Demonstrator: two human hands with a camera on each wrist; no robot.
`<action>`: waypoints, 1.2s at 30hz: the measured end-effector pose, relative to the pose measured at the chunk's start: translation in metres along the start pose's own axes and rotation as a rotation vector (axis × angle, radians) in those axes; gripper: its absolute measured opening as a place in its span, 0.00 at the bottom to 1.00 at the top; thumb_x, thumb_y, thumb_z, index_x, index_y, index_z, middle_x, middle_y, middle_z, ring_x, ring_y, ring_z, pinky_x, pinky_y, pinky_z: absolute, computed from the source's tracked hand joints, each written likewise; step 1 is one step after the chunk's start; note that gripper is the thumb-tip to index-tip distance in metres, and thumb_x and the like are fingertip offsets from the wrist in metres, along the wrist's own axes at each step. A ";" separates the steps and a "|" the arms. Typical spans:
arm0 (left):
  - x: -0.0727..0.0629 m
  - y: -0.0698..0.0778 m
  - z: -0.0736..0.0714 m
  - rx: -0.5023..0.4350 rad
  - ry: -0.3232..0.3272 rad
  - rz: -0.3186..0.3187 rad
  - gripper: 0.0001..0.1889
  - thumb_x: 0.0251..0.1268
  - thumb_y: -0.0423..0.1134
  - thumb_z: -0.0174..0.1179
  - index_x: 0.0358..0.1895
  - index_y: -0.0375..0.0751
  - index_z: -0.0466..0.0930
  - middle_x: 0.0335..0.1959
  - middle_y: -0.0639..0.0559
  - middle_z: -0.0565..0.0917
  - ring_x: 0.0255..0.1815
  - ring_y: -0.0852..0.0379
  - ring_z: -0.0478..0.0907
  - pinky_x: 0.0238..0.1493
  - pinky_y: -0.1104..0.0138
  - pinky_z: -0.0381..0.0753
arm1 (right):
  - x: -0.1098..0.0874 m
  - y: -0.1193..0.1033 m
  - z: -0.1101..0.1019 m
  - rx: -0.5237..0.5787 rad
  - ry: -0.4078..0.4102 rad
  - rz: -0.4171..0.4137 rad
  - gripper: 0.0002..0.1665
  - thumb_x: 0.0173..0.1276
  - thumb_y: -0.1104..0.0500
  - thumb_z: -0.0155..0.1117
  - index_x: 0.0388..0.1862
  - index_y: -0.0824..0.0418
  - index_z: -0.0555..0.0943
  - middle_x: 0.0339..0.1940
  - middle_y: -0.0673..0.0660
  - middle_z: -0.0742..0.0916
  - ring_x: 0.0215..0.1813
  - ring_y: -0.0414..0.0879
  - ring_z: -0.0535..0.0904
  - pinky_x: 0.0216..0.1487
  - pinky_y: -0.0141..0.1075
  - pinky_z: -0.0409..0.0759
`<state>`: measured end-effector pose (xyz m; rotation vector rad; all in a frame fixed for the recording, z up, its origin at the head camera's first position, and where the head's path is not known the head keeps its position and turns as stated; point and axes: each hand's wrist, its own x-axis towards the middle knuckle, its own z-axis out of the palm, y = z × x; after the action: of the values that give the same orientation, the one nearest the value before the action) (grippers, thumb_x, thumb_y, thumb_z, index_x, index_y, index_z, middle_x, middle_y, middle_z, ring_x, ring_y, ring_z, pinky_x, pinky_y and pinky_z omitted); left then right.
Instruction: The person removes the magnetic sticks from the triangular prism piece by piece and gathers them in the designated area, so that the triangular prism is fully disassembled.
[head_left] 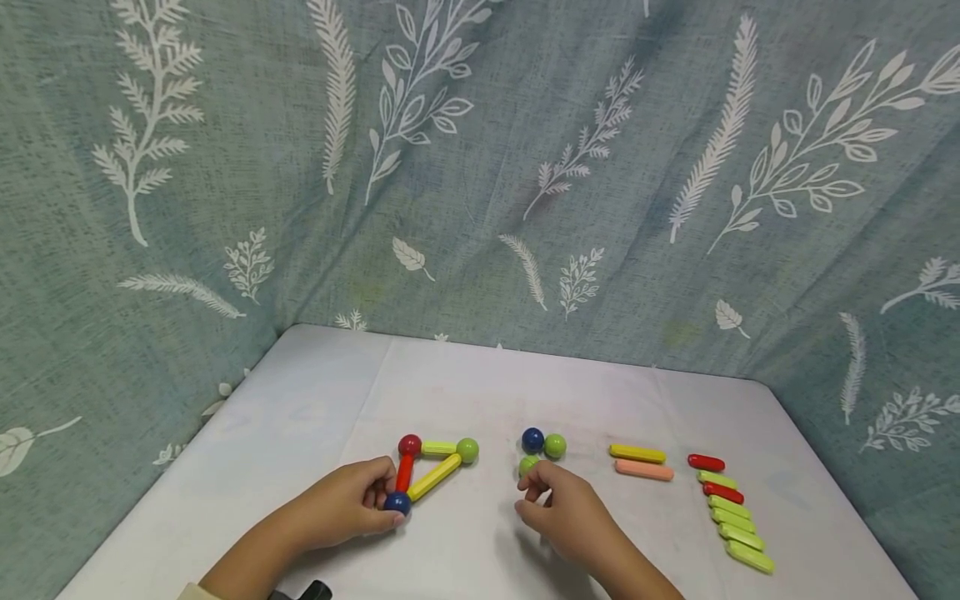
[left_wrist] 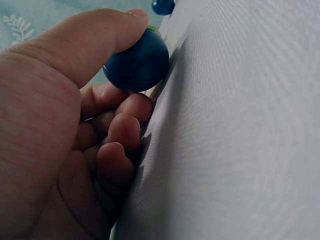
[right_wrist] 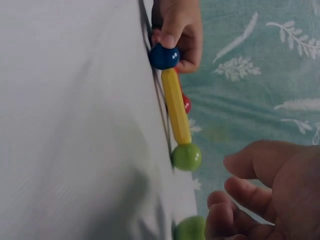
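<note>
Two bare hands work over a white-covered table [head_left: 457, 567]. The left hand [head_left: 348, 504] pinches a glossy dark-blue ball [head_left: 397, 503] between thumb and curled fingers. The right hand [head_left: 566, 510] holds nothing that we can see: fingers loosely bent, thumb apart from them, just beside a loose green ball [head_left: 528, 464]; whether they touch, we cannot tell.

The pinched ball is the near corner of a triangle [head_left: 435, 477] lying left of the table's middle. Its sides: short red stick [head_left: 404, 473], short lime stick [head_left: 438, 448], longer yellow stick [right_wrist: 176, 106]. Other corners: red ball [head_left: 409, 446], green corner ball [head_left: 467, 451].

We judge all the pieces light, stiff and hardly fragile. The shine suggests slippery balls, apt to roll; best gripped across the middle, thumb opposing fingers. The sticks look faceted; we would take them mid-length by the long sides. What binds the joints we cannot see, so we would steady a corner ball rather than lift by one stick.

Farther out: second dark-blue ball [head_left: 532, 440], second loose green ball [head_left: 555, 446]; then loose yellow stick [head_left: 637, 453] beside salmon stick [head_left: 643, 471]; outermost, seven short sticks [head_left: 729, 507], red and lime.
</note>
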<state>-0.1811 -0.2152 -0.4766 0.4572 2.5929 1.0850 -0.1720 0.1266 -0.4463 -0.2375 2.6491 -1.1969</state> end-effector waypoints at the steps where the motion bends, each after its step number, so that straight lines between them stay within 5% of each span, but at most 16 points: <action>1: 0.000 0.000 0.000 0.000 0.000 0.000 0.23 0.56 0.56 0.78 0.41 0.51 0.74 0.31 0.55 0.78 0.30 0.59 0.74 0.29 0.69 0.73 | 0.004 -0.003 0.002 0.000 0.007 -0.007 0.12 0.66 0.57 0.75 0.45 0.53 0.82 0.38 0.47 0.84 0.34 0.45 0.78 0.31 0.37 0.78; 12: -0.001 0.001 0.000 -0.004 0.002 -0.007 0.22 0.57 0.55 0.78 0.41 0.51 0.74 0.31 0.55 0.78 0.30 0.59 0.74 0.28 0.70 0.72 | 0.043 -0.034 0.025 -0.029 0.142 -0.080 0.20 0.68 0.56 0.74 0.58 0.55 0.82 0.52 0.56 0.87 0.44 0.47 0.81 0.42 0.44 0.82; 17: 0.002 0.003 0.001 -0.012 -0.008 0.001 0.22 0.56 0.55 0.79 0.41 0.51 0.74 0.31 0.55 0.78 0.31 0.59 0.74 0.29 0.69 0.73 | 0.055 -0.042 0.038 -0.062 0.132 -0.003 0.27 0.66 0.54 0.77 0.63 0.53 0.81 0.57 0.57 0.86 0.54 0.53 0.83 0.50 0.51 0.84; 20: 0.003 0.004 0.000 -0.001 -0.005 0.009 0.22 0.57 0.55 0.78 0.42 0.52 0.74 0.31 0.55 0.78 0.30 0.59 0.74 0.29 0.70 0.74 | 0.062 -0.044 0.047 -0.087 0.116 0.018 0.29 0.66 0.53 0.77 0.64 0.53 0.81 0.55 0.58 0.86 0.52 0.52 0.82 0.49 0.50 0.85; 31: -0.003 0.002 -0.001 -0.021 -0.006 -0.010 0.23 0.56 0.55 0.79 0.41 0.51 0.74 0.31 0.54 0.78 0.30 0.59 0.74 0.28 0.70 0.72 | 0.071 -0.043 0.070 -0.153 0.081 0.016 0.29 0.67 0.58 0.75 0.66 0.44 0.81 0.50 0.57 0.80 0.43 0.47 0.77 0.47 0.47 0.83; 36: -0.002 0.002 -0.001 -0.019 -0.004 -0.008 0.23 0.56 0.54 0.79 0.41 0.51 0.74 0.31 0.54 0.78 0.30 0.59 0.74 0.27 0.70 0.72 | 0.069 -0.041 0.072 -0.163 0.086 -0.016 0.26 0.70 0.58 0.73 0.66 0.46 0.80 0.58 0.57 0.81 0.54 0.48 0.81 0.58 0.53 0.83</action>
<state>-0.1788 -0.2154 -0.4744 0.4439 2.5764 1.1048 -0.2167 0.0310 -0.4710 -0.2395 2.8282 -1.0186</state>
